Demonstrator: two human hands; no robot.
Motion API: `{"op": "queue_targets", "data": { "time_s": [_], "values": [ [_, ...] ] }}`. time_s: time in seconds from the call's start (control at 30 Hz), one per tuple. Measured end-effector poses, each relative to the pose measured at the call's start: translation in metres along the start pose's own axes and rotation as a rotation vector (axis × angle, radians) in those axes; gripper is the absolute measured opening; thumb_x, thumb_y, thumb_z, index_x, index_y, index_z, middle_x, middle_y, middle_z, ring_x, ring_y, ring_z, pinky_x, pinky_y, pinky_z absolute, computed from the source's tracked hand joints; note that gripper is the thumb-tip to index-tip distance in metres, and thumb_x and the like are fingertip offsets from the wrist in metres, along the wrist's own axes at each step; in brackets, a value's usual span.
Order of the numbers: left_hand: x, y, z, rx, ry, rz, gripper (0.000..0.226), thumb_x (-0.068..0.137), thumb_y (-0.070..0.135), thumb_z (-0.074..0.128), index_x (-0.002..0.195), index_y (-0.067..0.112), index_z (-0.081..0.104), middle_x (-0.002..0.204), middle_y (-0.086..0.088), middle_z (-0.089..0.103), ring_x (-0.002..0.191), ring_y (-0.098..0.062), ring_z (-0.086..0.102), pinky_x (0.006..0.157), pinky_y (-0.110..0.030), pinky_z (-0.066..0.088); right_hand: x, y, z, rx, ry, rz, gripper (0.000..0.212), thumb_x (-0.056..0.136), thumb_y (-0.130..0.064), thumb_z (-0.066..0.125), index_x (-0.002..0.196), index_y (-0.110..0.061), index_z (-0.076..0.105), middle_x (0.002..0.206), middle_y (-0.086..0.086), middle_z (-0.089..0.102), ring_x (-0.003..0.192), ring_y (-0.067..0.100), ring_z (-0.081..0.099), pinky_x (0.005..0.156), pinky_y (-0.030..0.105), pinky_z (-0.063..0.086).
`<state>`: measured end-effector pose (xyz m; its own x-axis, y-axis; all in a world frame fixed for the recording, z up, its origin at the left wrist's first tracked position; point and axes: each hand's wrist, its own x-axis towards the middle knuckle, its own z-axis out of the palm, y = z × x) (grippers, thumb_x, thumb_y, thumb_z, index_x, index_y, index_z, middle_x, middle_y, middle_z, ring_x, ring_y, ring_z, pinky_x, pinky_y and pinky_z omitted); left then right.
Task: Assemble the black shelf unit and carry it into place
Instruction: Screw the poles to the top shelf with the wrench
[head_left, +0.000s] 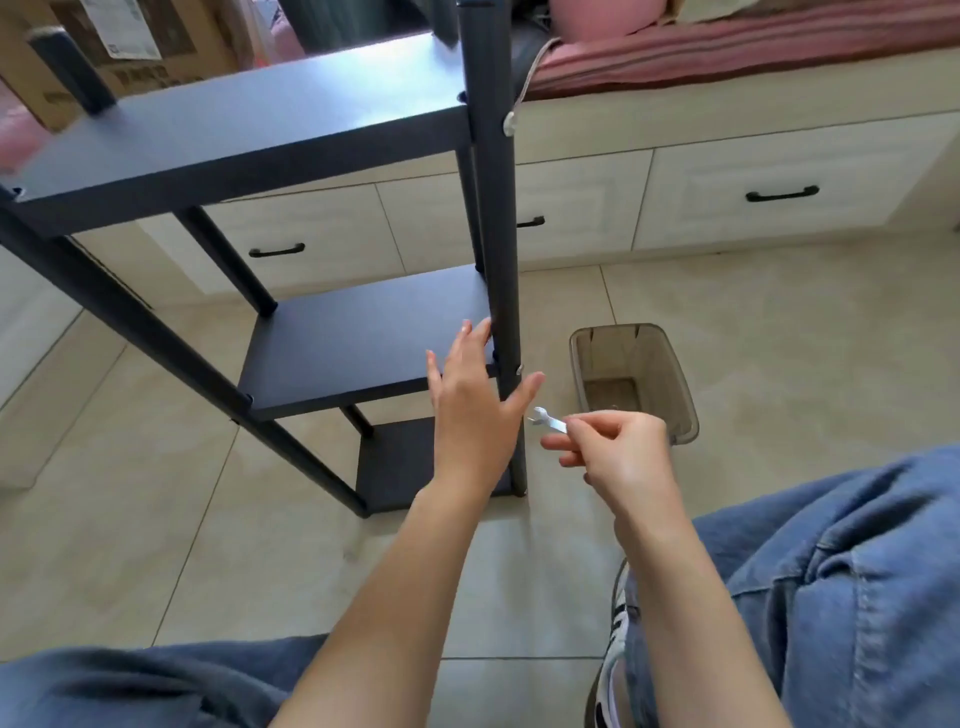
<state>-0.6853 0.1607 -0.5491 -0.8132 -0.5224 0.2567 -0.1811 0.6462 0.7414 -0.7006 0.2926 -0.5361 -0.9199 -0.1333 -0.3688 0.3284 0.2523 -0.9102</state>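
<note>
The black shelf unit (249, 124) stands upright on the tiled floor, with three boards between round black posts. My left hand (475, 400) is spread open at the near right post (498, 234), level with the middle board (363, 338); its thumb reaches past the post's right side. My right hand (618, 457) pinches a small silver wrench (548, 420) just right of that post, the wrench head pointing toward it. A silver bolt end (519, 370) sticks out of the post near my left thumb.
A translucent grey bin (634, 384) stands on the floor right of the shelf. Cream drawers with black handles (782, 195) run behind, under a striped cushion. A cardboard box (130, 47) sits at the back left. My jeans-clad knees and a sneaker (613, 649) fill the foreground.
</note>
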Motion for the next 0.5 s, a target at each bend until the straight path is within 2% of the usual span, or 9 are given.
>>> {"op": "queue_targets", "data": {
  "time_s": [0.1, 0.2, 0.3, 0.4, 0.43, 0.5],
  "values": [
    [0.019, -0.004, 0.006, 0.153, -0.084, 0.003, 0.054, 0.094, 0.033, 0.068, 0.138, 0.01, 0.047, 0.143, -0.009, 0.056, 0.144, -0.02, 0.04, 0.122, -0.04, -0.009, 0.0, -0.019, -0.011, -0.058, -0.02, -0.022, 0.018, 0.096, -0.009, 0.053, 0.102, -0.01, 0.07, 0.074, 0.001, 0.076, 0.063, 0.008, 0.069, 0.057, 0.019, 0.04],
    [0.032, -0.009, 0.001, 0.196, -0.175, -0.003, 0.042, 0.096, 0.029, 0.066, 0.131, 0.016, 0.049, 0.133, -0.004, 0.062, 0.138, -0.019, 0.046, 0.122, -0.044, 0.001, -0.007, -0.031, -0.015, -0.182, -0.031, -0.056, 0.023, 0.099, -0.01, 0.049, 0.11, -0.008, 0.069, 0.079, 0.001, 0.075, 0.071, 0.011, 0.068, 0.057, 0.02, 0.042],
    [0.04, -0.011, -0.01, 0.191, -0.238, 0.032, 0.033, 0.092, 0.026, 0.071, 0.118, 0.022, 0.051, 0.111, 0.006, 0.064, 0.119, -0.022, 0.059, 0.119, -0.047, 0.008, -0.015, -0.044, -0.011, -0.309, -0.112, -0.024, 0.021, 0.1, -0.008, 0.047, 0.111, -0.009, 0.065, 0.083, 0.004, 0.074, 0.075, 0.014, 0.07, 0.056, 0.019, 0.045],
    [0.037, -0.013, -0.021, 0.187, -0.29, 0.079, 0.045, 0.09, 0.023, 0.074, 0.129, 0.021, 0.053, 0.104, 0.014, 0.057, 0.116, -0.022, 0.059, 0.119, -0.05, 0.011, -0.023, -0.06, -0.005, -0.492, -0.26, -0.062, 0.016, 0.098, -0.008, 0.053, 0.114, -0.011, 0.055, 0.099, 0.011, 0.071, 0.089, 0.024, 0.07, 0.078, 0.034, 0.056],
    [0.034, -0.016, -0.025, 0.183, -0.304, 0.096, 0.049, 0.09, 0.023, 0.074, 0.133, 0.02, 0.052, 0.107, 0.015, 0.057, 0.119, -0.022, 0.058, 0.119, -0.05, 0.011, -0.028, -0.066, -0.006, -0.555, -0.329, -0.074, 0.017, 0.097, -0.007, 0.054, 0.113, -0.013, 0.053, 0.102, 0.012, 0.07, 0.09, 0.025, 0.07, 0.077, 0.035, 0.056],
    [0.029, -0.023, -0.037, 0.173, -0.342, 0.122, 0.054, 0.09, 0.024, 0.074, 0.138, 0.021, 0.051, 0.115, 0.012, 0.061, 0.125, -0.021, 0.055, 0.119, -0.048, 0.01, -0.037, -0.082, -0.014, -0.697, -0.482, -0.101, 0.017, 0.097, -0.003, 0.051, 0.111, -0.013, 0.053, 0.1, 0.011, 0.071, 0.084, 0.023, 0.072, 0.065, 0.03, 0.055]
  ]
}}
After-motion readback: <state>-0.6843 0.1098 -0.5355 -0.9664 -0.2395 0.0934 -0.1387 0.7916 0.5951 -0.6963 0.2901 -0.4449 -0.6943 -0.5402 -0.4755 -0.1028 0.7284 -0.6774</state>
